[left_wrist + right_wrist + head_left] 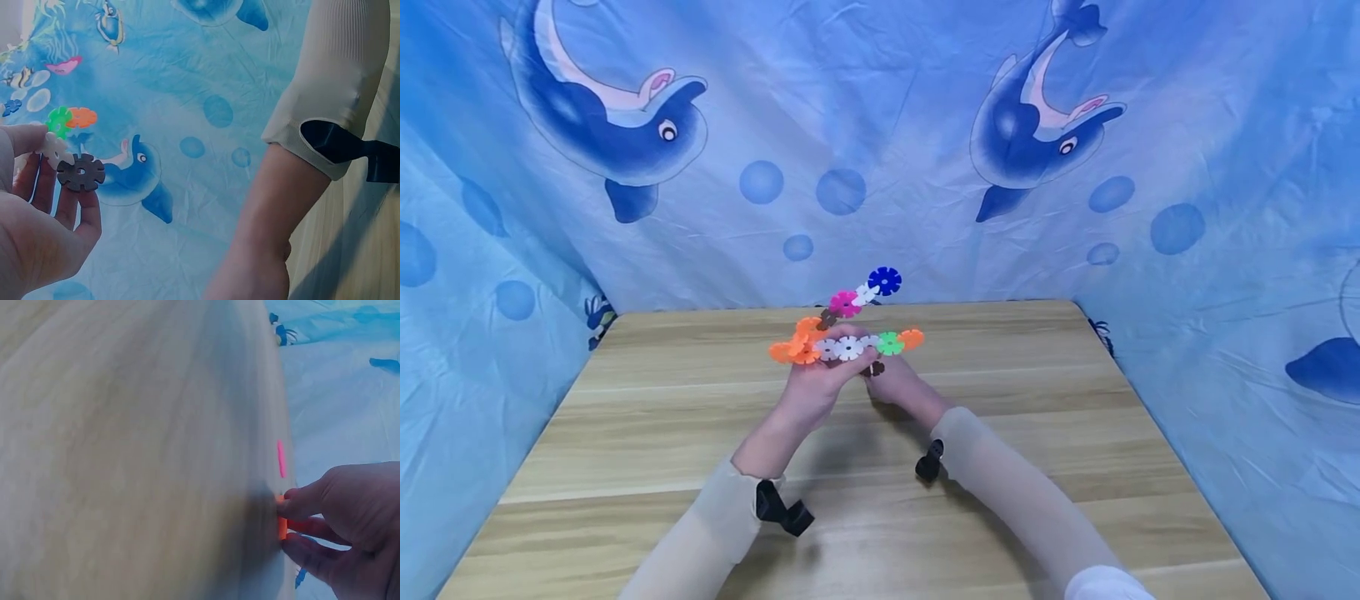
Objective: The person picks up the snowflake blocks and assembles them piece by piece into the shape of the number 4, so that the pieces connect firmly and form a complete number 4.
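Note:
Both hands hold up a chain-like build of interlocking snowflake discs over the table. In the head view, white discs (pixel 849 348) run along its front, with a green disc (pixel 891 342) and an orange disc (pixel 912 337) at the right end. A branch of brown, a pink disc (pixel 846 303), white and a dark blue disc (pixel 884 281) rises behind. My left hand (pixel 815 390) grips the white part, its thumb along it; a dark brown disc (pixel 81 172) shows by its fingertips. Partly hidden behind it, my right hand (pixel 895 382) pinches an orange disc (pixel 282 519) between thumb and fingers.
Below the hands lies a wood-grain table (pixel 1000 517). A blue curtain (pixel 910 125) printed with dolphins and bubbles hangs behind the table and along both sides. Black camera mounts (pixel 784 510) sit on both wrists, over pale sleeves.

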Demonstrator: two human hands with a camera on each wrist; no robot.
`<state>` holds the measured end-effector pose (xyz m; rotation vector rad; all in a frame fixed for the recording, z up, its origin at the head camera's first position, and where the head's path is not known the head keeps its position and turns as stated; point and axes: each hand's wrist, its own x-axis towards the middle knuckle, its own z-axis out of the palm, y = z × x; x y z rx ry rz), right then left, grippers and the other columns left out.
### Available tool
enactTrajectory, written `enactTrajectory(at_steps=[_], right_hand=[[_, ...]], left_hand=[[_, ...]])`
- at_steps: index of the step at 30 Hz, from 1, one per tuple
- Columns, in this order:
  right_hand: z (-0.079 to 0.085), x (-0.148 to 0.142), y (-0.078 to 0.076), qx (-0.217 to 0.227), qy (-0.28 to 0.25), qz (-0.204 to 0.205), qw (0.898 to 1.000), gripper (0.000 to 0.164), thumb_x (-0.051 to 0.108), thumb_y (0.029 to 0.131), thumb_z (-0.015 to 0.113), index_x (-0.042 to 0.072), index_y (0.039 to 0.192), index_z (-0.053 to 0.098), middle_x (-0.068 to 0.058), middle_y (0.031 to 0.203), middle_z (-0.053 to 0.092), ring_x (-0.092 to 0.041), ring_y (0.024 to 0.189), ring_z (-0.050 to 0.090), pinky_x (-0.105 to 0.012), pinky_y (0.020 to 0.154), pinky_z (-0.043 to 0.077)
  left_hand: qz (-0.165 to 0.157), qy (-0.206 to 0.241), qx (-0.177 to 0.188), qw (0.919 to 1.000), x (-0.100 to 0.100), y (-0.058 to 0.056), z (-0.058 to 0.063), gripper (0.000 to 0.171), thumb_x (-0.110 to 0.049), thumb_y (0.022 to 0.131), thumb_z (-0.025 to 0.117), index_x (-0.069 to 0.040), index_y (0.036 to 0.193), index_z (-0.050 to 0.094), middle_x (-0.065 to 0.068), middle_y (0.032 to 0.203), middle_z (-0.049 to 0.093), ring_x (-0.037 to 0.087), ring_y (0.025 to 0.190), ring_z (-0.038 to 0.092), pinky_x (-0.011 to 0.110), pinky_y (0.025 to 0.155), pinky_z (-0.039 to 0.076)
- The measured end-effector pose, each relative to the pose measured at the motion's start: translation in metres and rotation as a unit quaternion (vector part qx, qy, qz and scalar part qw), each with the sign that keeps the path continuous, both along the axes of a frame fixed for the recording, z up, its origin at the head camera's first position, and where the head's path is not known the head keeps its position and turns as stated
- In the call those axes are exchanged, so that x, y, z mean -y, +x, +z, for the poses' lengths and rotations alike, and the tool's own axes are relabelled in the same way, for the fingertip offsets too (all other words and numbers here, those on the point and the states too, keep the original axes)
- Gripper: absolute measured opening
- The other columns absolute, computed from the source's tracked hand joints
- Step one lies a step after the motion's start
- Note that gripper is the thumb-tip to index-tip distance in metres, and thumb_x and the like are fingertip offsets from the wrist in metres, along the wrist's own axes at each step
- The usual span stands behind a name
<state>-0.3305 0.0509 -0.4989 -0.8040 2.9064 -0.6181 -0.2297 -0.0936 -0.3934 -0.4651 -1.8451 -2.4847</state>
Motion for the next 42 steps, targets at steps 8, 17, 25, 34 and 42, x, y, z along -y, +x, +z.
enactTrajectory(at_steps=[8,17,25,34,42], right_hand=[[-0.001,-0.013,0.007,0.012,-0.023,-0.037,0.999,0.032,0.001,0.095,0.069,0.01,0.125,0.072,-0.008,0.119,0.077,-0.023,0.103,0.069,-0.041,0.099,0.061],[0.002,-0.041,0.01,0.02,-0.124,-0.094,0.988,0.017,-0.002,0.089,0.071,0.009,0.101,0.072,-0.005,0.09,0.07,-0.019,0.079,0.062,-0.033,0.073,0.058],[0.041,-0.067,0.016,0.019,-0.133,-0.105,0.985,0.014,0.01,0.097,0.074,0.004,0.11,0.073,-0.006,0.081,0.068,-0.016,0.069,0.061,-0.026,0.059,0.054],[0.09,-0.079,0.033,-0.052,-0.19,-0.088,0.976,0.013,0.008,0.096,0.077,0.006,0.109,0.079,-0.01,0.097,0.08,-0.022,0.086,0.076,-0.034,0.071,0.065],[0.12,-0.082,0.055,-0.117,-0.259,-0.083,0.955,0.013,0.017,0.096,0.081,0.01,0.107,0.081,-0.006,0.096,0.082,-0.02,0.08,0.077,-0.035,0.074,0.067]], left_hand=[[0.004,-0.008,0.004,1.0,-0.005,0.003,-0.005,0.022,0.009,0.093,0.069,-0.004,0.111,0.068,0.003,0.115,0.07,0.014,0.099,0.068,0.022,0.09,0.063],[0.008,-0.02,0.012,0.9997,-0.001,0.004,-0.005,0.025,0.008,0.094,0.068,0.007,0.119,0.064,-0.002,0.111,0.069,0.012,0.098,0.068,0.021,0.089,0.063],[0.021,-0.031,0.011,0.9993,0.004,0.001,-0.005,0.019,0.006,0.094,0.07,0.002,0.112,0.068,-0.004,0.105,0.07,0.012,0.097,0.069,0.021,0.088,0.062],[0.034,-0.05,0.011,0.9981,0.008,-0.003,-0.01,0.02,0.003,0.094,0.072,0.005,0.114,0.066,-0.004,0.103,0.071,0.012,0.093,0.07,0.022,0.086,0.062],[0.055,-0.079,0.033,0.9948,0.009,-0.003,-0.014,0.032,-0.001,0.094,0.075,0.008,0.123,0.064,0.005,0.115,0.072,0.011,0.098,0.07,0.021,0.088,0.062]])
